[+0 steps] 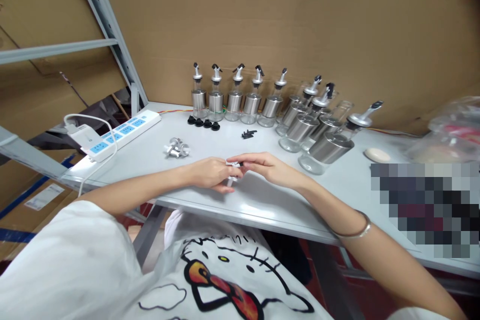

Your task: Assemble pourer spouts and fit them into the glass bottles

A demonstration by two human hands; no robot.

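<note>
Near the front edge of the grey table, my left hand (214,173) is closed around a silver pourer top (231,178), with its fingers partly hiding it. My right hand (268,166) meets it from the right, its fingertips pinching a small black piece (240,164) at the top of the pourer. Behind my hands lies a little pile of black levers (248,134). Several silver pourer parts (177,148) rest to the left. Black stoppers (207,124) form a row farther back.
Several glass and steel bottles (252,105), many with pourers, line the back and right. A white power strip (123,132) with a cable lies left. A pale oval object (377,155) and plastic bag (450,135) are right. Cardboard (262,20) stands behind the table (262,205).
</note>
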